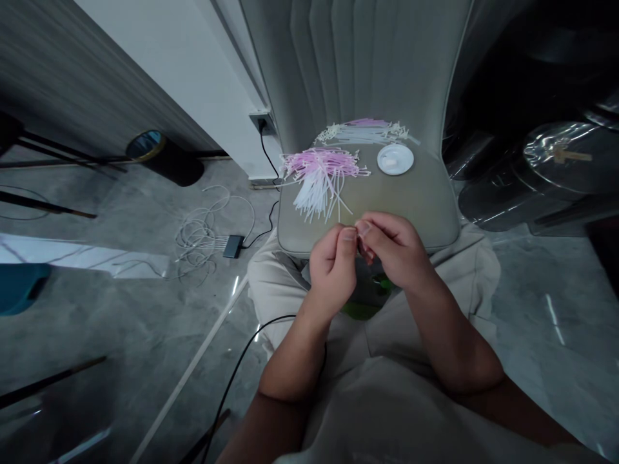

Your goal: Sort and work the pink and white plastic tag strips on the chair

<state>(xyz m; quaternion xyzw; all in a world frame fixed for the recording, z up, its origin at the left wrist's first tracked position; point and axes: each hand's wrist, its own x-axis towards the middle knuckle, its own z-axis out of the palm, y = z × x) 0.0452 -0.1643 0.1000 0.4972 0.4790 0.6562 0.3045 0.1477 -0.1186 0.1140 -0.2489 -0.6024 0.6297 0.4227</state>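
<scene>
My left hand [333, 267] and my right hand [393, 251] meet in front of me, fingertips pinched together over my lap at the near edge of a grey chair seat [420, 206]. What they pinch is too small to make out. On the seat beyond them lies a heap of pink and white thin strips [322, 177]. A second heap of strips [362, 131] lies at the back of the seat. A small round white lid [395, 159] sits to the right of the heaps. Something green [374, 290] shows under my hands in my lap.
The chair back [358, 64] rises behind the seat. A black cable runs from a wall socket [262, 121] to a small black box [233, 245] with coiled white wires [198, 235] on the grey floor. Shiny wrapped round objects [546, 174] stand at right.
</scene>
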